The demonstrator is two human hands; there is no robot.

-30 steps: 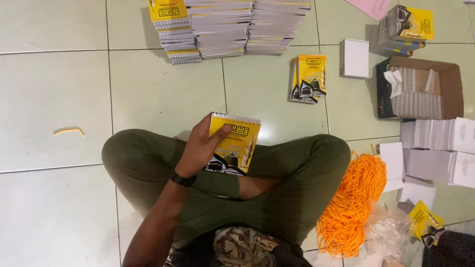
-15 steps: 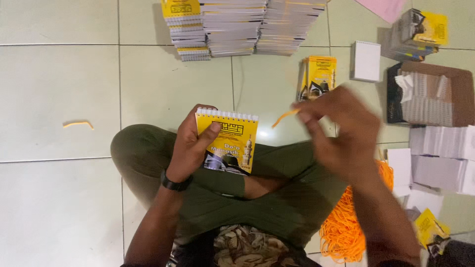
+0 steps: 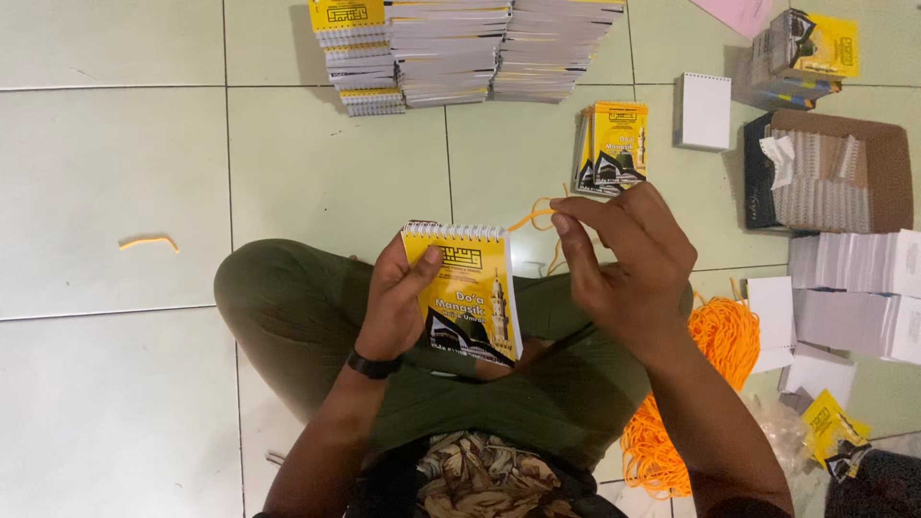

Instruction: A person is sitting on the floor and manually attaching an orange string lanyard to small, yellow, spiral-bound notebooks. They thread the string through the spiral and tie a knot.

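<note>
Beyond the right hand (image 3: 633, 273), an open cardboard box (image 3: 887, 173) held rows of white spiral coils. The left hand (image 3: 398, 307) was closed around a small yellow spiral-bound booklet (image 3: 465, 293), thumb across its cover, upright over the lap. The right hand's fingertips pinched an orange string (image 3: 537, 219) just beside the booklet's top coil. A heap of orange strings (image 3: 691, 393) lay under the right forearm.

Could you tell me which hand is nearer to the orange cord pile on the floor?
Right. The right hand is above-left of the orange cord pile; the left hand is farther left.
</note>
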